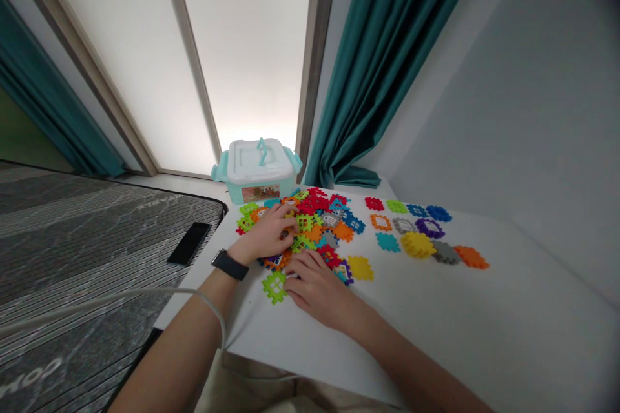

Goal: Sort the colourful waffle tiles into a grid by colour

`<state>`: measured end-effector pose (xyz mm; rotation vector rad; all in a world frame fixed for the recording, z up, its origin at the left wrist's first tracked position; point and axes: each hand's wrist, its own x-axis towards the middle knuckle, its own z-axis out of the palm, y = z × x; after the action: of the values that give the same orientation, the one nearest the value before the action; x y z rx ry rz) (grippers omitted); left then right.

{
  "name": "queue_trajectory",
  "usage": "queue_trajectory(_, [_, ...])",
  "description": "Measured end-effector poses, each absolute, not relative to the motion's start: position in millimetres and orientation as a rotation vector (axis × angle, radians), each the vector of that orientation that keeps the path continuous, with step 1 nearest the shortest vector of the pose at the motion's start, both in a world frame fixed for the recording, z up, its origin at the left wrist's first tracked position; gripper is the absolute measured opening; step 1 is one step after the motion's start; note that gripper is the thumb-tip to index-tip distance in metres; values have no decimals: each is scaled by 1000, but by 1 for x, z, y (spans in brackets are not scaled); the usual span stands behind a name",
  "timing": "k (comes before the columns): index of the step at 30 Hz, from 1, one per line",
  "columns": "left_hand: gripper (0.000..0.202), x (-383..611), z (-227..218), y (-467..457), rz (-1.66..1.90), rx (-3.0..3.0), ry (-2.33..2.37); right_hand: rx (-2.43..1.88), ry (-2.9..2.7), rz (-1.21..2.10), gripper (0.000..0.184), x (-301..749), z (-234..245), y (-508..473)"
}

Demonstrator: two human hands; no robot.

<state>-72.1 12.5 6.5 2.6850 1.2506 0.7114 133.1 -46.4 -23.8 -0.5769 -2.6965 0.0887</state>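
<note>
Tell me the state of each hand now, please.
Left hand: curled over the plastic building tiles, grip unclear.
Right hand: curled over them too, grip unclear.

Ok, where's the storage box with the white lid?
In the head view, the white-lidded storage box sits at the far end, just behind the heap of interlocking plastic tiles and in front of the window.

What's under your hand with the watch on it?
Under your left hand is a messy pile of plastic waffle blocks. Green, orange and red ones poke out around your fingers. The blocks right under your palm are covered, so nobody can see their colours.
</note>
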Motion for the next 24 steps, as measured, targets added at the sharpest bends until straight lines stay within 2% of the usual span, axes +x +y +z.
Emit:
queue_trajectory(11, [15,-70,1,16,823,2622,1222,-666,-2618,31,13,139,-35,-47])
queue_trajectory(19, [17,-65,6,14,923,2552,1172,-740,-2468,-12,8,158,-27,-36])
queue_trajectory(24, [22,-57,8,5,937,2518,1064,-792,-2384,-27,12,177,-26,-19])
